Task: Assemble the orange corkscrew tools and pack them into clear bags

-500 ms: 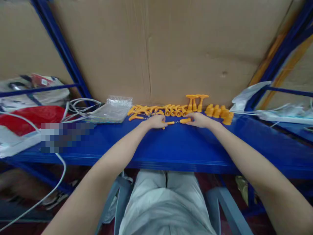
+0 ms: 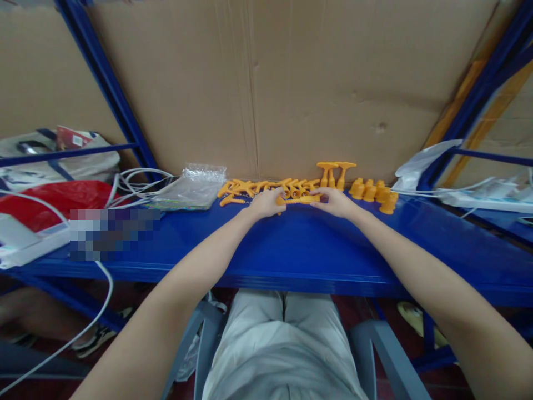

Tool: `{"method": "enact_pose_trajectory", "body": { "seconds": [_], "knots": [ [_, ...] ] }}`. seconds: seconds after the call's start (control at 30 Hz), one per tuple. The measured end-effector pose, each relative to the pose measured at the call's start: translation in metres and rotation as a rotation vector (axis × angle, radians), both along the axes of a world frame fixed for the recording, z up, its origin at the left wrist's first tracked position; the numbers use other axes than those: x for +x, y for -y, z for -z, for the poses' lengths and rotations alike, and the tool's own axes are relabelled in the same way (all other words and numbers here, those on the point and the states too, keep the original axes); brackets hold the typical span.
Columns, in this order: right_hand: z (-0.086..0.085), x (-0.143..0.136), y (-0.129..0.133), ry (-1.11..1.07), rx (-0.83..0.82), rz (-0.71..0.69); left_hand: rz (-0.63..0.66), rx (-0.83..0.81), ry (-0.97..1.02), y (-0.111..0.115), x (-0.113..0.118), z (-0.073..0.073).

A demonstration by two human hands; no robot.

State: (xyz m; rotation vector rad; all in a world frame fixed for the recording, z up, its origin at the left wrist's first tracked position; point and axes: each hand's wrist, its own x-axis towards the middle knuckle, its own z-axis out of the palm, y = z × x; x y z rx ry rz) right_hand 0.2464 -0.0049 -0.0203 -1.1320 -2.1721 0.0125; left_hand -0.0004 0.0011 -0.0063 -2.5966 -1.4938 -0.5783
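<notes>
My left hand (image 2: pixel 265 203) is closed on the T-shaped handle of an orange corkscrew (image 2: pixel 290 201), whose ridged neck points right. Closed around the far end of an orange sleeve (image 2: pixel 308 199) is my right hand (image 2: pixel 335 203). Sleeve and neck lie in one line and seem to meet; no metal spiral shows between them. Behind my left hand lies a row of orange corkscrew handles (image 2: pixel 238 188), some with metal spirals. Three corkscrews (image 2: pixel 341 176) with sleeves on stand upright past my right hand. Several loose orange sleeves (image 2: pixel 370 190) stand farther right.
A blue table (image 2: pixel 300 250) runs across, with a cardboard wall (image 2: pixel 291 83) behind it. Flat plastic bags (image 2: pixel 194 189), white cables (image 2: pixel 139 180) and a red bag (image 2: pixel 62 203) lie left. A white power strip (image 2: pixel 487 197) is at right. Blue posts (image 2: pixel 104 94) frame both sides.
My hands have come closer together, the right one moving left. The metal spiral that showed between handle and sleeve is now hidden inside the sleeve.
</notes>
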Motion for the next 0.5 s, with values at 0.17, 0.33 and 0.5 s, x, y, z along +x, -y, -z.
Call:
{"method": "enact_pose_trajectory", "body": {
  "seconds": [0.17, 0.33, 0.5],
  "knots": [
    [-0.0007, -0.0004, -0.0022, 0.011, 0.035, -0.072, -0.018, 0.017, 0.049, -0.0001, -0.0009, -0.0004],
    [-0.0004, -0.0008, -0.0024, -0.073, 0.032, -0.109, -0.029, 0.04, 0.064, -0.003, -0.0037, -0.0001],
    [0.0, 0.0016, -0.0022, -0.254, -0.088, -0.099, 0.004, 0.102, 0.059, -0.0025, -0.0044, -0.0012]
  ]
}}
